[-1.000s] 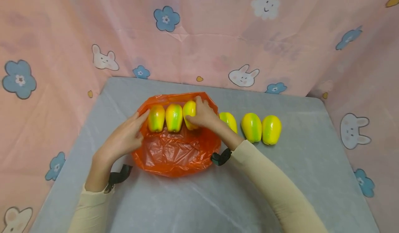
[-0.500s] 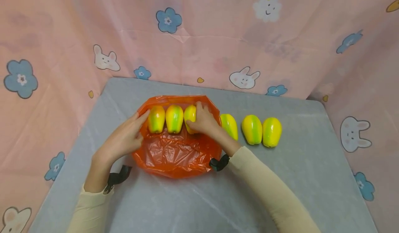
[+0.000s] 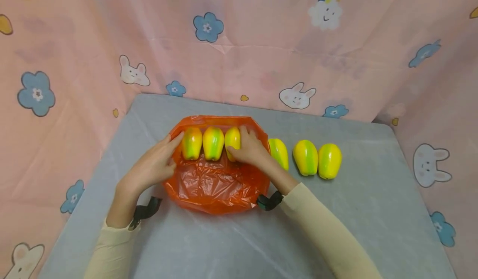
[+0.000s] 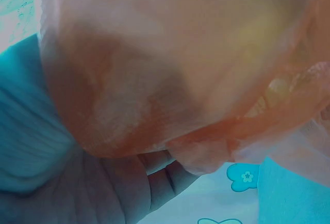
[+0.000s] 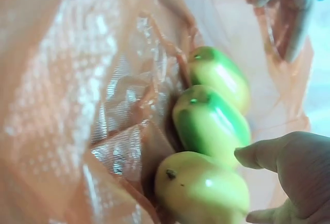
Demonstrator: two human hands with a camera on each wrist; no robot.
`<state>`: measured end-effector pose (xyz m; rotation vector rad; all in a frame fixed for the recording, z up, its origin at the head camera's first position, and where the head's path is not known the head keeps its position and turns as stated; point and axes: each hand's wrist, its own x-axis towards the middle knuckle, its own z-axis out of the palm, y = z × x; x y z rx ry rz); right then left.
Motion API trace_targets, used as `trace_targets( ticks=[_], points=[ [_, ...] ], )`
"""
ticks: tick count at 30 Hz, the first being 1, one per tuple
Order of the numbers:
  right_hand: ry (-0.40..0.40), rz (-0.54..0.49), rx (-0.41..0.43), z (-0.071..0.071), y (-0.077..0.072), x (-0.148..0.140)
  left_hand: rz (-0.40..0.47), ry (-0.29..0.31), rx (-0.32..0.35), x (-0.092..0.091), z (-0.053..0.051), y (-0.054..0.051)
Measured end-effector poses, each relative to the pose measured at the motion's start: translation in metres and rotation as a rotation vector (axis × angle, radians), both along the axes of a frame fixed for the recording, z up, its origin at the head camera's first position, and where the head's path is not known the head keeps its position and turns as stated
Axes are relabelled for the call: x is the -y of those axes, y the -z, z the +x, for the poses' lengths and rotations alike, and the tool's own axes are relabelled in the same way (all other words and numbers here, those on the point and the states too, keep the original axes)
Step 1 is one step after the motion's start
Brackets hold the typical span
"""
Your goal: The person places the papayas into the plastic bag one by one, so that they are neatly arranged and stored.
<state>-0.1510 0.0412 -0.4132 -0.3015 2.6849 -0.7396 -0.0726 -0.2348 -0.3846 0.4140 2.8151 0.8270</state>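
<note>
Inside the orange bag (image 3: 216, 183), three yellow-green fruits (image 3: 213, 144) are lying in a row. My right hand (image 3: 254, 148) is pinching the rightmost fruit (image 3: 231, 140); my left hand (image 3: 154, 162) is gripping the bag's side. From my distant seat, I'm favouring a gentle release, mouth spread wide, neighbours undisturbed.

Soft light glints on the crinkled orange plastic bag (image 3: 209, 183) and the glossy yellow-green oval fruits (image 3: 213, 143) inside it. The left wrist view is blurred, cyan-tinted beside the bag; the right wrist view washes out pale beyond it.
</note>
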Motion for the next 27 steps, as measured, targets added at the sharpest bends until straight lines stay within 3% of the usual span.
trace_targets(
  ticks=[15, 27],
  points=[
    [-0.095, -0.107, 0.014, 0.025, -0.025, -0.027, 0.004, -0.006, 0.019, 0.0, 0.002, -0.001],
    [-0.07, -0.247, -0.112, 0.042, -0.037, -0.044, 0.006, -0.01, 0.02, 0.0, 0.0, -0.001]
  ],
)
